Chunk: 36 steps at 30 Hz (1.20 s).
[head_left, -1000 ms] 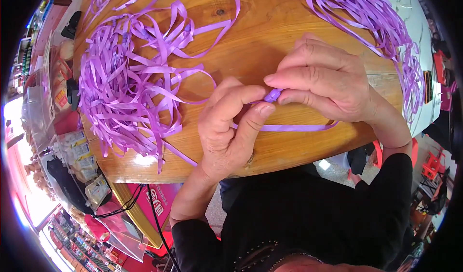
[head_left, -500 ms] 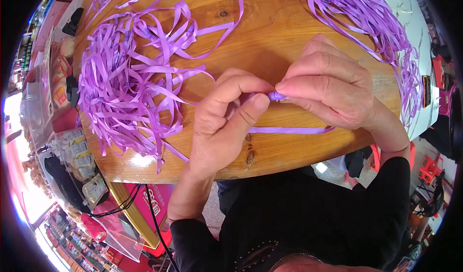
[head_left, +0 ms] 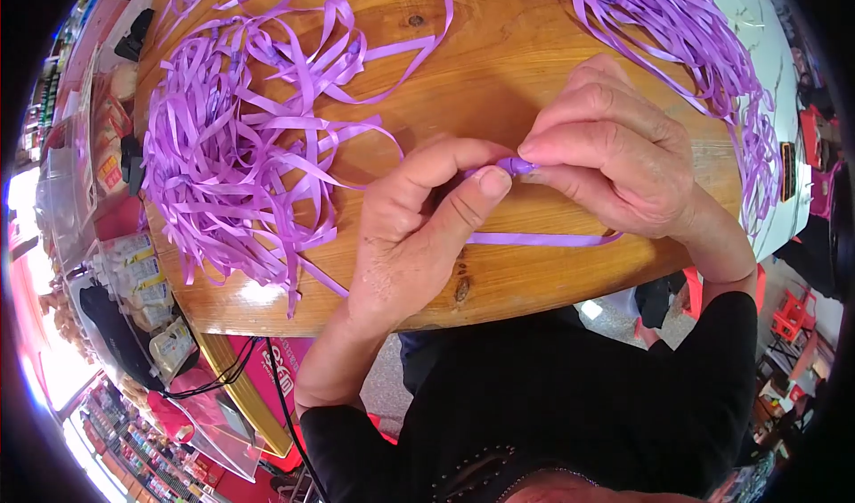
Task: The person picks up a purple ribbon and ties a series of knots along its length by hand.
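Note:
Between the fingertips of both hands is a purple ribbon [head_left: 517, 164], bunched into a small darker purple lump. My left hand [head_left: 414, 227] pinches its left side with thumb and forefinger. From the right, my right hand [head_left: 619, 155] grips the other side, its fingers bent and pressed together. Most of what lies inside the grips is hidden by the fingers. Below the hands a flat ribbon strip [head_left: 545, 239] runs along the wood; whether it joins the held piece cannot be seen.
A tangled heap of purple ribbons [head_left: 214, 147] covers the left of the wooden table [head_left: 499, 31]. Another ribbon bundle [head_left: 668, 31] lies at the far right, trailing onto a white marbled surface [head_left: 788, 75]. Clear packages [head_left: 147, 280] and a black cable [head_left: 283, 396] are off the left edge.
Both hands have shifted only slightly, keeping their pinch on the ribbon. The left hand's thumb and forefinger have moved a little to the right, closer to the right fingertips.

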Tool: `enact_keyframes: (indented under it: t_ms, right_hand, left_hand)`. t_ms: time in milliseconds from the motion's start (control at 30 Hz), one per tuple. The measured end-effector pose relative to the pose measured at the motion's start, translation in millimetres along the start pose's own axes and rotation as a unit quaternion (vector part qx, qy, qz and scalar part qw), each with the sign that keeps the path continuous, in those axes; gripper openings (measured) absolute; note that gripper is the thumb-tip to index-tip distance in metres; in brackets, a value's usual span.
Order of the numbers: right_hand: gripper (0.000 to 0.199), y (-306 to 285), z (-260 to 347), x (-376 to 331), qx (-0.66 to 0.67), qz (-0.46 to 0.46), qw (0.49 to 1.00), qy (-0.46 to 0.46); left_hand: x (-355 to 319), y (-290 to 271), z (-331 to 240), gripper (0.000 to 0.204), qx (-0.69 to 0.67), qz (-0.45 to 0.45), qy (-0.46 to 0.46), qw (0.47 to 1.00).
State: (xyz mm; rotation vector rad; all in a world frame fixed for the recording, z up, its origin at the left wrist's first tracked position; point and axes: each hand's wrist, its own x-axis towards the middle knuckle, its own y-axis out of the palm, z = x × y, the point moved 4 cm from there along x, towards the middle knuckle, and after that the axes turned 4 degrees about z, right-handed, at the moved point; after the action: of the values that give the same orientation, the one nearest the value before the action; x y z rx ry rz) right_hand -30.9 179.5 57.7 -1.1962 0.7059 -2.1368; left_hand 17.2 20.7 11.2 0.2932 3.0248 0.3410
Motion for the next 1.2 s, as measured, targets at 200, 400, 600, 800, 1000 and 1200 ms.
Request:
enact_keyframes:
  t_ms: [200, 400, 600, 800, 1000, 1200]
  right_hand:
    - [0.021, -22, -20, 2, 0.077, 0.027, 0.991, 0.103]
    - [0.023, -44, -25, -1, -0.190, -0.021, 0.976, 0.105]
    - [0.036, -5, 1, 6, -0.072, 0.065, 0.995, -0.021]
    - [0.032, -2, 1, 0, -0.032, 0.033, 0.997, -0.054]
    - [0.030, 0, 2, 0, -0.010, 0.005, 0.999, -0.038]
    - [0.027, -3, -4, -1, 0.032, -0.003, 0.999, -0.019]
  left_hand:
    - [0, -11, -8, 0.014, 0.115, -0.006, 0.085, 0.990]
    - [1, -15, -5, 0.018, 0.109, -0.019, 0.082, 0.990]
    - [3, -11, -9, 0.021, 0.135, 0.009, 0.105, 0.985]
    - [-1, -5, -8, 0.024, 0.110, 0.020, 0.099, 0.989]
    - [-6, -3, -7, 0.023, 0.054, 0.023, 0.052, 0.997]
    - [-3, -6, 4, 0.018, -0.057, 0.031, -0.095, 0.993]
